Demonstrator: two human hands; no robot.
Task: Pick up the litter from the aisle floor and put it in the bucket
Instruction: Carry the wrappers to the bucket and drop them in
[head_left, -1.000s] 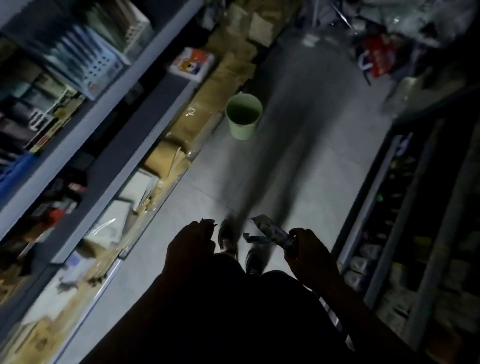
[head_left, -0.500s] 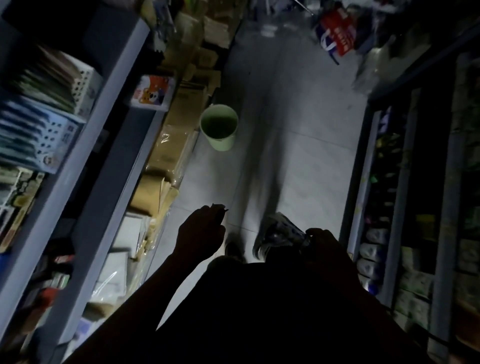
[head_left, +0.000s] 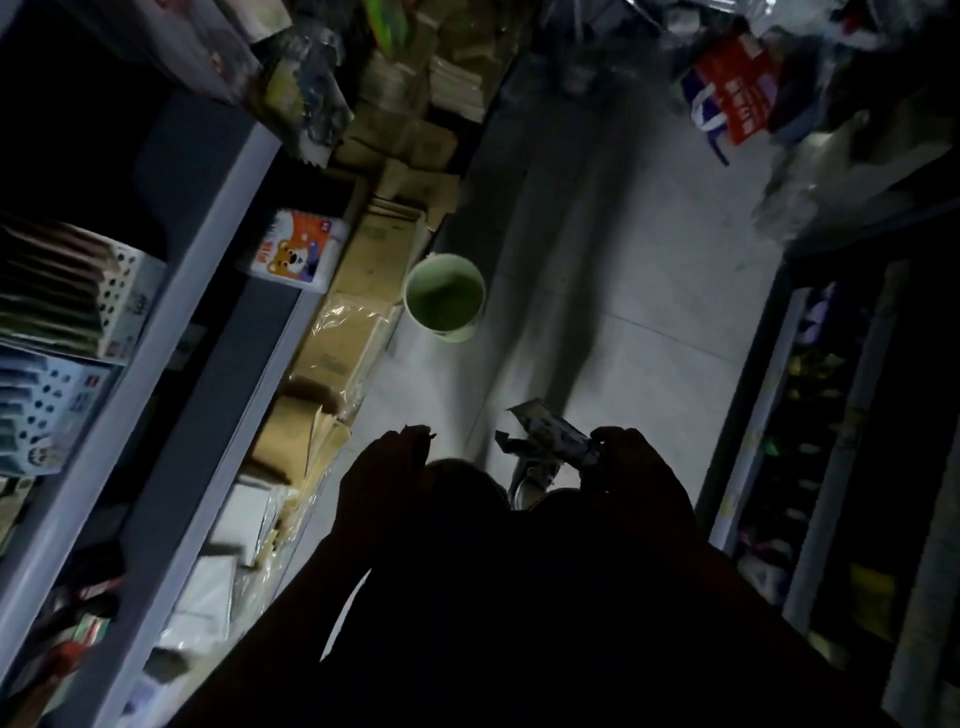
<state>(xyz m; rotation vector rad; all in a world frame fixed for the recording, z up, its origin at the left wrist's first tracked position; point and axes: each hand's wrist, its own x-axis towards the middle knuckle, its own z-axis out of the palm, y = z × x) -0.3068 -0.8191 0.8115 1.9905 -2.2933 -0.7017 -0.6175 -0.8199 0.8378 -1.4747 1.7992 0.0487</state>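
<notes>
Between shelf edges, bare floor (head_left: 649, 291) separates bucket (head_left: 444, 299) from wrapper-holding right hand (head_left: 631, 467).

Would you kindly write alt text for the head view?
In a dim shop aisle, the right hand holds a crumpled wrapper and the left hand pinches a small scrap. A green bucket stands ahead beside cardboard boxes.
</notes>
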